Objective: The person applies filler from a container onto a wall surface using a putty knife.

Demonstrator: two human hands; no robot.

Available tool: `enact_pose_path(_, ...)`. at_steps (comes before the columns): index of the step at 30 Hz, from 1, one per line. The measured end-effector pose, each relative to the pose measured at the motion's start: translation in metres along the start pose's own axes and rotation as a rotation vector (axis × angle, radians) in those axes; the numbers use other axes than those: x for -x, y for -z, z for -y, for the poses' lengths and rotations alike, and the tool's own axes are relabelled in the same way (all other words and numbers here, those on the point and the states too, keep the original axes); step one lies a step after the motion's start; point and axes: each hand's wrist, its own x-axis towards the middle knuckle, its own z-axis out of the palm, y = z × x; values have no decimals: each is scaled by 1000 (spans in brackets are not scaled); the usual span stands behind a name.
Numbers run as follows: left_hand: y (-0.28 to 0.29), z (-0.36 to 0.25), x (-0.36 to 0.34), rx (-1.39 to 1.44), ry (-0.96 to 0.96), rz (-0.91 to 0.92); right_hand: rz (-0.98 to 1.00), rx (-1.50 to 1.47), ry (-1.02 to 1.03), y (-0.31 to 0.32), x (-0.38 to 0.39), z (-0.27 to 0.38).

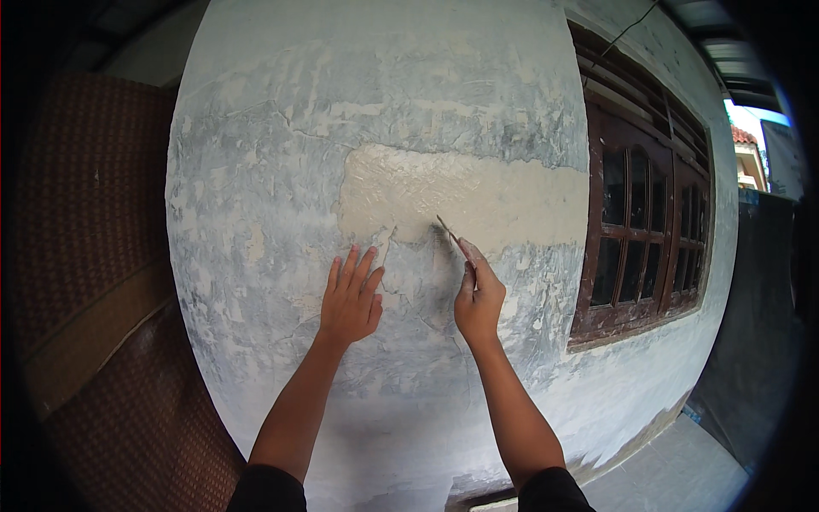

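In front of me stands a wall (256, 282) with worn grey-white paint, scuffed and peeling in places. A cream-coloured bare patch (529, 200) with ragged edges runs across it toward the window, and its upper left part looks rough and shiny. My left hand (348, 299) lies open against the wall just below the patch's lower left edge, fingers spread and pointing up. My right hand (479, 294) is closed round a putty knife (450, 232), its thin blade seen edge-on. The blade's tip is at the lower part of the patch; whether it touches cannot be told.
A dark brown wooden window (640, 213) with glass panes is set in the wall on the right. Brown woven panels (94, 196) stand at the left. A pale tiled floor (674, 469) shows at the lower right, beside a dark sheet (751, 341).
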Motion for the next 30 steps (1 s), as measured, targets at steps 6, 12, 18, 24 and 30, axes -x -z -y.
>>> enact_pose_path(6,-12,-5,3,69,31,12,53,158,196,-7,24,-16)
enact_pose_path(12,-23,-3,10,4,34,-15,77,347,360,-16,35,-27)
enact_pose_path(18,-26,0,13,44,8,-49,109,559,458,-28,48,-38)
enact_pose_path(24,-26,0,14,73,-5,-97,126,658,500,-40,51,-48)
enact_pose_path(30,-29,1,17,97,-14,-136,155,716,550,-42,50,-53)
